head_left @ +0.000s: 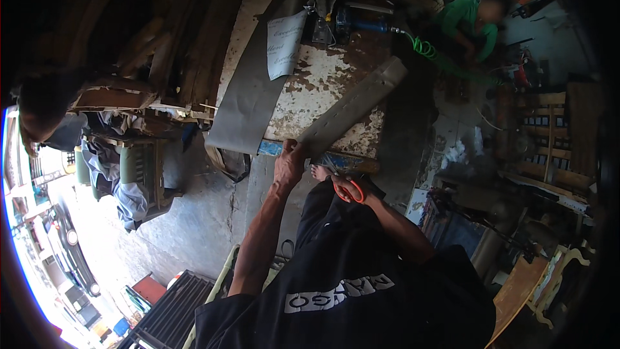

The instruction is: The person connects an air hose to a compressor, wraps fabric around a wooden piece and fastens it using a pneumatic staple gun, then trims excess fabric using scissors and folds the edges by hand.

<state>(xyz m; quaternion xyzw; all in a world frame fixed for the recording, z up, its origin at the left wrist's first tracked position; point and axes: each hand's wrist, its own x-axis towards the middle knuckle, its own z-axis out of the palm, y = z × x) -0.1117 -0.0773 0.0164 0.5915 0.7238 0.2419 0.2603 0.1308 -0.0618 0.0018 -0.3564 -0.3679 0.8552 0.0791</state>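
Grey strip (352, 111) was laid across worn table (323, 84), near end overhanging; end was pinched by closed left hand (289, 163); orange-handled scissors (349, 190) were gripped in closed right hand (344, 187), just beside strip; crooked cut judged likely if strip slipped; 1 thumb near blades.

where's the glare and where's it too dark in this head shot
Head view: daylight blows out the street at the lower left; the upper left corner and rim sink into black; the worktable is evenly lit, so the left hand and the orange-handled scissors read clearly; edges bend near the rim.
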